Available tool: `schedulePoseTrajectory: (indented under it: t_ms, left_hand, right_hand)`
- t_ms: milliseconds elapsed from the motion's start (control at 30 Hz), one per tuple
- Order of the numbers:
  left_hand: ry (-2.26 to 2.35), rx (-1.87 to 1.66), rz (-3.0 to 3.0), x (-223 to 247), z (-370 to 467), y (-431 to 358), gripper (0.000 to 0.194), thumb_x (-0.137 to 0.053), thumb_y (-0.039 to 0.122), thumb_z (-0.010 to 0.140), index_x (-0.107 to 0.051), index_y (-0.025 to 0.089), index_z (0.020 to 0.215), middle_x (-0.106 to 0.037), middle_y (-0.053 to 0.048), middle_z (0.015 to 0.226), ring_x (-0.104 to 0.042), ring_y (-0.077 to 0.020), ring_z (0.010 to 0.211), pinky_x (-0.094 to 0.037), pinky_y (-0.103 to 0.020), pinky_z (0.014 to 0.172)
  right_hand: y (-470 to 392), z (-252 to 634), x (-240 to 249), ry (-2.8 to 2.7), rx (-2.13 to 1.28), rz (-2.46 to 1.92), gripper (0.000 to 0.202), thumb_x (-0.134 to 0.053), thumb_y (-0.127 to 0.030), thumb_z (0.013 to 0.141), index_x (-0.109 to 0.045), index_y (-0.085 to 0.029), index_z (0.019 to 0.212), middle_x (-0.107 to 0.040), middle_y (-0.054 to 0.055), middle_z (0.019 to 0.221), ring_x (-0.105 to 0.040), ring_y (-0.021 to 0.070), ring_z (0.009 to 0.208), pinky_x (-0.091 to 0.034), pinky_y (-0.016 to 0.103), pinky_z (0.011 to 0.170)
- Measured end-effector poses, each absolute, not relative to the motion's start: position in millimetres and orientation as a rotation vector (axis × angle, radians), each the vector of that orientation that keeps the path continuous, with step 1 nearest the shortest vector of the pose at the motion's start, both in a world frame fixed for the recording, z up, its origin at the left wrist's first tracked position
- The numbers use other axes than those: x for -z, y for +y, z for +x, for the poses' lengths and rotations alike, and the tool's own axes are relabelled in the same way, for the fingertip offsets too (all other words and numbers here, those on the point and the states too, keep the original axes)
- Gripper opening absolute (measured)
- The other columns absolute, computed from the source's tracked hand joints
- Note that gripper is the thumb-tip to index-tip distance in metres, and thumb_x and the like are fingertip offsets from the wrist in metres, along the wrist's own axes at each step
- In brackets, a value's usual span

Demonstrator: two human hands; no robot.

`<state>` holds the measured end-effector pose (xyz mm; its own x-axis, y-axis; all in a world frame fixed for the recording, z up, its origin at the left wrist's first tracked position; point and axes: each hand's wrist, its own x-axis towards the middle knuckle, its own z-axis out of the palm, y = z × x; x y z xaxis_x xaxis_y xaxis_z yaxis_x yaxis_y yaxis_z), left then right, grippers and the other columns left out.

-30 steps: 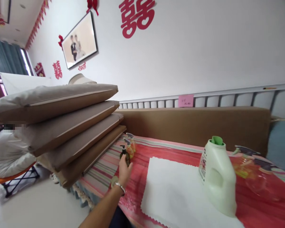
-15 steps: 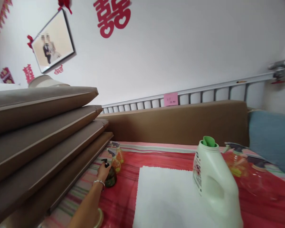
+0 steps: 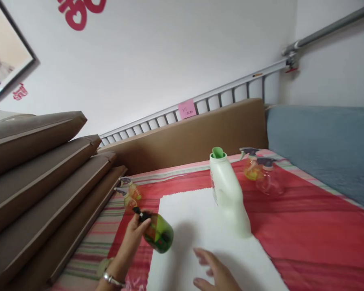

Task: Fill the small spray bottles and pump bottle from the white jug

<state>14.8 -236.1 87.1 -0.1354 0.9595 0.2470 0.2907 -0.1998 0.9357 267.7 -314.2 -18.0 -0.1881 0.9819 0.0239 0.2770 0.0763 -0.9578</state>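
My left hand (image 3: 139, 226) grips a green pump bottle (image 3: 160, 234) by its neck, just under the black pump head. The bottle is tilted, its base toward the right, and hangs in the air by the left edge of a white cloth (image 3: 188, 210). My right hand (image 3: 215, 270) is over the lower part of the cloth, fingers apart and holding nothing. Beyond it a large pale-green jug (image 3: 229, 194) stands on the cloth, uncapped, with a bright green piece (image 3: 217, 152) in its mouth.
Two clear spray bottles (image 3: 130, 194) with orange-yellow patches stand at the left. Two more spray bottles (image 3: 268, 180) are on the red striped sheet (image 3: 300, 226) at the right. Stacked brown cushions (image 3: 48, 173) rise on the left; a brown backrest (image 3: 182, 141) runs along the back.
My left hand has lifted the pump bottle off the sheet and carried it rightward, tipping it. My right hand has come into view. The camera has turned to the right.
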Motion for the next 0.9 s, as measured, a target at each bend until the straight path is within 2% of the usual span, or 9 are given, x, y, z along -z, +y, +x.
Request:
schedulePoseTrajectory:
  t_ms: [100,133,233,333,467,667,733,833,900]
  left_hand:
    - [1.286,-1.325,1.424,-90,79,-271,0.038,-0.075,0.039,0.058,-0.066,0.016,0.087,-0.070,-0.008,0.091,-0.063,-0.0261,0.088,-0.049,-0.034,0.078]
    - [1.241,-1.325,1.403,-89,98,-282,0.036,-0.074,0.037,0.059,-0.066,0.017,0.088,-0.070,-0.009,0.094,-0.062,-0.0261,0.090,-0.048,-0.034,0.079]
    - [1.160,-1.273,1.377,-84,138,-308,0.032,-0.072,0.032,0.065,-0.064,0.019,0.094,-0.068,-0.007,0.101,-0.061,-0.0242,0.093,-0.048,-0.033,0.082]
    - [1.133,-1.193,1.469,-88,156,-322,0.030,-0.068,0.031,0.070,-0.064,0.020,0.098,-0.067,-0.007,0.104,-0.059,-0.0247,0.100,-0.045,-0.034,0.088]
    - [1.085,-1.014,1.593,-108,158,-323,0.036,-0.061,0.037,0.076,-0.061,0.023,0.110,-0.061,-0.007,0.120,-0.049,-0.0257,0.117,-0.036,-0.037,0.101]
    - [1.207,-1.200,1.578,-97,164,-312,0.034,-0.068,0.038,0.069,-0.063,0.017,0.095,-0.068,-0.010,0.098,-0.060,-0.0282,0.099,-0.045,-0.039,0.090]
    - [1.265,-1.277,1.588,-90,166,-311,0.038,-0.071,0.035,0.067,-0.062,0.017,0.099,-0.066,-0.012,0.105,-0.058,-0.0293,0.104,-0.044,-0.039,0.092]
    - [1.193,-1.232,1.615,-88,166,-311,0.047,-0.071,0.033,0.067,-0.058,0.020,0.111,-0.057,-0.010,0.125,-0.046,-0.0287,0.121,-0.038,-0.038,0.099]
    - [1.125,-1.155,1.558,-90,164,-309,0.043,-0.069,0.033,0.069,-0.059,0.020,0.109,-0.059,-0.010,0.122,-0.048,-0.0285,0.119,-0.040,-0.038,0.098]
  right_hand:
    - [-323,275,0,-1.636,-0.961,-1.234,0.084,-0.065,-0.015,0.055,-0.035,-0.018,0.133,-0.041,0.012,0.139,-0.036,0.0265,0.128,-0.029,0.041,0.106]
    - [-325,277,-5,-1.644,-0.934,-1.212,0.090,-0.068,-0.015,0.053,-0.031,-0.019,0.135,-0.038,0.012,0.140,-0.033,0.0265,0.130,-0.027,0.042,0.107]
    - [-331,283,-15,-1.595,-0.888,-1.177,0.100,-0.074,-0.016,0.050,-0.024,-0.022,0.137,-0.038,0.012,0.139,-0.035,0.0269,0.128,-0.030,0.045,0.105]
    - [-334,287,-18,-1.535,-0.836,-1.118,0.101,-0.076,-0.012,0.050,-0.024,-0.022,0.136,-0.041,0.013,0.135,-0.039,0.0270,0.125,-0.032,0.045,0.104]
    - [-333,293,-22,-1.490,-0.812,-1.031,0.099,-0.076,-0.011,0.047,-0.027,-0.021,0.134,-0.044,0.012,0.133,-0.041,0.0265,0.123,-0.032,0.043,0.104]
    - [-332,294,-22,-1.494,-0.826,-1.010,0.098,-0.073,-0.011,0.049,-0.025,-0.019,0.135,-0.045,0.011,0.132,-0.043,0.0250,0.122,-0.033,0.039,0.104]
    - [-333,294,-21,-1.501,-0.794,-1.035,0.095,-0.072,-0.011,0.050,-0.027,-0.019,0.134,-0.046,0.011,0.132,-0.042,0.0259,0.122,-0.033,0.040,0.104]
    - [-332,295,-20,-1.508,-0.784,-1.078,0.094,-0.071,-0.013,0.051,-0.028,-0.020,0.134,-0.046,0.011,0.131,-0.042,0.0275,0.122,-0.034,0.042,0.102]
    - [-331,295,-20,-1.505,-0.786,-1.099,0.094,-0.070,-0.014,0.051,-0.027,-0.021,0.134,-0.046,0.011,0.131,-0.042,0.0278,0.121,-0.035,0.043,0.101]
